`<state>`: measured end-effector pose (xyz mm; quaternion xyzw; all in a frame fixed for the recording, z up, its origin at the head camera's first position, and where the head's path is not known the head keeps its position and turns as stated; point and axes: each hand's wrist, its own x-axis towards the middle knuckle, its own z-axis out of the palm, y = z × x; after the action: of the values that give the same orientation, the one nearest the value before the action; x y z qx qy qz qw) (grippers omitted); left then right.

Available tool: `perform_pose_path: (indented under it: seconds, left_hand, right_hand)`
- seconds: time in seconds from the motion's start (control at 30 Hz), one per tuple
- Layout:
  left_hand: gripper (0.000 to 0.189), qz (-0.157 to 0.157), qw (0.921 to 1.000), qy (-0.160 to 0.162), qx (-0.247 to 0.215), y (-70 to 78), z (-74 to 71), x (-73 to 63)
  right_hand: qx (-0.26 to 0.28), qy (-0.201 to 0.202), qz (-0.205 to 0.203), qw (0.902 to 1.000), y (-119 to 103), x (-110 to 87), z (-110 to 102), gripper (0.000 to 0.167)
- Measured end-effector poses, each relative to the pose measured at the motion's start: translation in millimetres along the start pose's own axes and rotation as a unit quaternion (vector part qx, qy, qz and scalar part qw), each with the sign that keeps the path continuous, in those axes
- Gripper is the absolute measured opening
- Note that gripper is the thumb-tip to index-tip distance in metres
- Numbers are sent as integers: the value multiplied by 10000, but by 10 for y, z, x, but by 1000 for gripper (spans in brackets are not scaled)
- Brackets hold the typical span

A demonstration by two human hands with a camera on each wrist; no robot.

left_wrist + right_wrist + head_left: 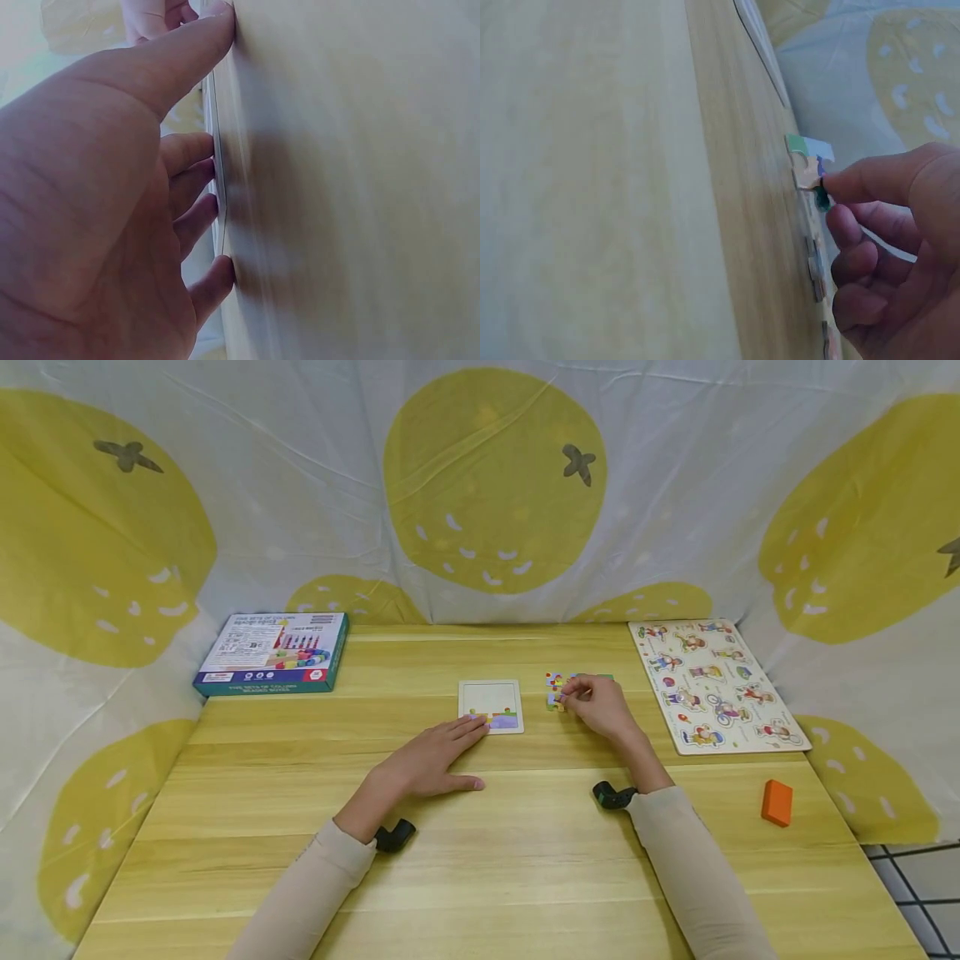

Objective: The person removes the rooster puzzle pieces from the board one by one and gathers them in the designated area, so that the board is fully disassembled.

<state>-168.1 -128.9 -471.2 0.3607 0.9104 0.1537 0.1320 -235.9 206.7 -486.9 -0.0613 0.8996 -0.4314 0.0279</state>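
Note:
A small square puzzle tray (483, 697) lies mid-table, with a few joined pieces (507, 721) along its bottom edge. My left hand (427, 762) rests flat, its fingertips on the tray's lower left part and the thumb spread onto the table. The left wrist view shows those fingers (196, 154) against the tray's edge. To the right of the tray, my right hand (602, 706) is over a group of colourful loose puzzle pieces (553, 680) and partly hides them. Its thumb and index finger pinch one puzzle piece (804, 166), raised on edge in the right wrist view.
A boxed toy set (273, 652) lies at the back left. At the back right is a wooden board with figures (708, 672), and nearer the right edge an orange block (777, 802). A cloth with yellow fruit (495, 477) hangs behind the wooden table (487, 877).

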Motion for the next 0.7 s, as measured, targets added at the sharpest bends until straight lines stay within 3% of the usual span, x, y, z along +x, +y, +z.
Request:
perform_pose_path:
  seconds: [0.4,0.7]
  left_hand:
    - [91,35,10000,-21,35,-4,10,10]
    - [91,9,10000,-9,98,7,-6,0]
  right_hand:
    - [-742,-160,-186,9969,-52,36,5,12]
    - [-342,-152,-53,9993,-16,22,3,18]
